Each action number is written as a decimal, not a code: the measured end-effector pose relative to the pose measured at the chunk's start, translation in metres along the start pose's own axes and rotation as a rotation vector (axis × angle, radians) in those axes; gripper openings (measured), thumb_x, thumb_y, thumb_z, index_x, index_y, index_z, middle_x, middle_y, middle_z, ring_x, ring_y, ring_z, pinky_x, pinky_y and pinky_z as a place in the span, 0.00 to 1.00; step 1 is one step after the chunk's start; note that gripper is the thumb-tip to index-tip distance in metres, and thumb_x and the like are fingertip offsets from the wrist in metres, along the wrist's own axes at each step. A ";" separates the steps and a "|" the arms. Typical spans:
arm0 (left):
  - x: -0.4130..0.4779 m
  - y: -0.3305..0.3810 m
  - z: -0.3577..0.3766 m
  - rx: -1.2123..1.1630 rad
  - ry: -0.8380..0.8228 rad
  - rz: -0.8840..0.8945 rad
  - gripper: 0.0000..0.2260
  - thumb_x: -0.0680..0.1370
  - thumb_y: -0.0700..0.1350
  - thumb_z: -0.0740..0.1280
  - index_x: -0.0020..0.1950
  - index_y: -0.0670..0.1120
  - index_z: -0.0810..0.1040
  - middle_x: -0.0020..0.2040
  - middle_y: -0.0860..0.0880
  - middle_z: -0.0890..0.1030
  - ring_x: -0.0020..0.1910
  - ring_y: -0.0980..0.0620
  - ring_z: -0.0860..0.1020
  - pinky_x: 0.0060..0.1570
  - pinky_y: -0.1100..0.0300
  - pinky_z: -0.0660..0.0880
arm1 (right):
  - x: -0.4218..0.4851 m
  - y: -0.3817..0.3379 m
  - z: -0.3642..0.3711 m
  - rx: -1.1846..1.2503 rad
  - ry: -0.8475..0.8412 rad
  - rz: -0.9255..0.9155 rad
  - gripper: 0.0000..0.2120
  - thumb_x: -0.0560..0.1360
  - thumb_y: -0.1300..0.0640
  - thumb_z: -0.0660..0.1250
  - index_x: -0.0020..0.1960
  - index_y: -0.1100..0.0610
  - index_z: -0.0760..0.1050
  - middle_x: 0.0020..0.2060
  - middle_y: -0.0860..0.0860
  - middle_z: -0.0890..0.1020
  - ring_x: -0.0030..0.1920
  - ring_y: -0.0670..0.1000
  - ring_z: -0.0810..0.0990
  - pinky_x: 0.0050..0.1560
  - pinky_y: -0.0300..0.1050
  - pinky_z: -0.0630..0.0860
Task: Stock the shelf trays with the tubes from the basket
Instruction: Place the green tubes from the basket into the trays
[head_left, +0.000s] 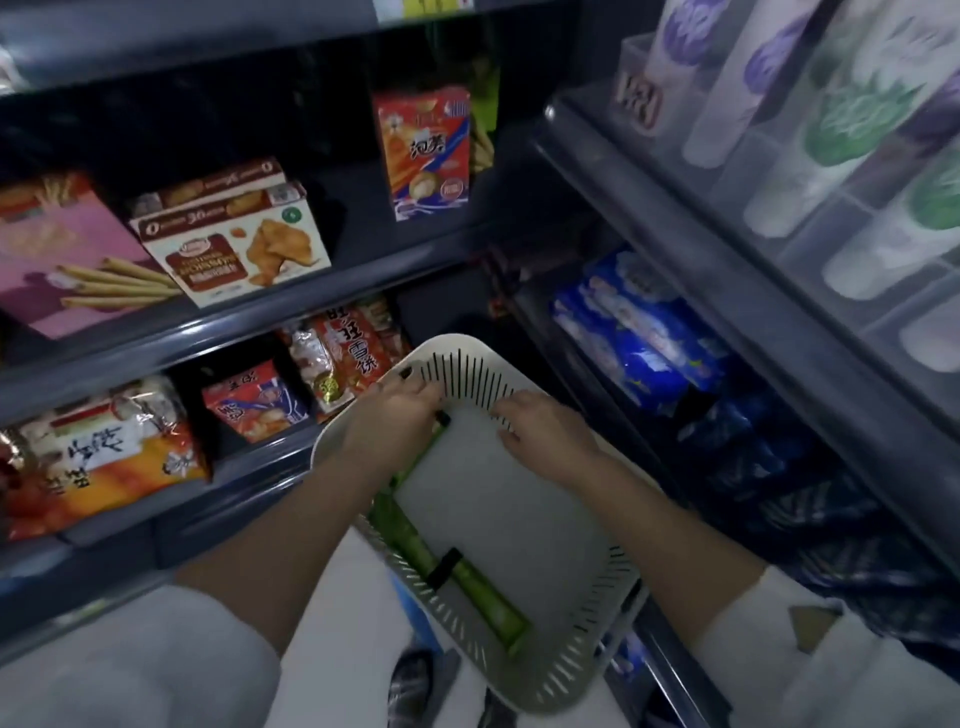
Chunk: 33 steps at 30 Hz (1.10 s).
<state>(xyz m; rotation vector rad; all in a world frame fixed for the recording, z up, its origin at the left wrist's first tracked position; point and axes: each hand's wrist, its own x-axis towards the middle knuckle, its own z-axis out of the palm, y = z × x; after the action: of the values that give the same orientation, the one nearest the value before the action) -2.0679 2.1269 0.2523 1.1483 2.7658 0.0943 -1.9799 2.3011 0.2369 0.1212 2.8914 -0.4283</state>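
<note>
A green tube (415, 470) is gripped by the left hand (395, 410) inside the slotted basket (571, 649); the right hand (545, 434), unclenched, rests alongside. Lifting toward the shelf trays (810, 244) seemingly follows.

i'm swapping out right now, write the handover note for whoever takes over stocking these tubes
Left hand: in the basket, fingers closing on the black-capped end of a green tube; grip not clearly shut.
Right hand: open, resting at the basket's far end, holding nothing.
Tubes: a second green tube lies along the basket's left wall; the rest of the floor looks bare.
Trays on the right shelf already hold standing tubes.
Left: lift out both green tubes and place them in the trays.
</note>
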 end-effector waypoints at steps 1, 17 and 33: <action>0.005 -0.007 0.009 -0.006 -0.013 0.017 0.14 0.78 0.45 0.60 0.63 0.46 0.73 0.61 0.45 0.77 0.62 0.44 0.73 0.59 0.52 0.70 | 0.006 0.002 0.013 0.020 -0.027 -0.003 0.18 0.79 0.54 0.59 0.68 0.54 0.69 0.63 0.54 0.74 0.61 0.56 0.73 0.52 0.50 0.75; 0.032 -0.052 0.101 0.050 -0.491 0.009 0.14 0.81 0.38 0.54 0.65 0.38 0.71 0.63 0.39 0.74 0.62 0.39 0.73 0.61 0.46 0.70 | 0.124 -0.016 0.169 -0.129 -0.183 -0.121 0.27 0.78 0.60 0.58 0.76 0.49 0.57 0.76 0.51 0.57 0.73 0.59 0.58 0.65 0.54 0.64; 0.055 -0.037 0.119 -0.271 -0.392 -0.068 0.21 0.77 0.43 0.63 0.69 0.43 0.65 0.64 0.42 0.73 0.61 0.42 0.73 0.60 0.50 0.72 | 0.053 0.034 0.159 0.285 0.021 0.286 0.10 0.78 0.62 0.60 0.58 0.63 0.69 0.49 0.59 0.77 0.49 0.54 0.76 0.38 0.42 0.64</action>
<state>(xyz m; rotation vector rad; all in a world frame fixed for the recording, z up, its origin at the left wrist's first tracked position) -2.1128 2.1398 0.1244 0.8926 2.3570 0.2050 -1.9959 2.2894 0.0667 0.5782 2.7546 -0.7813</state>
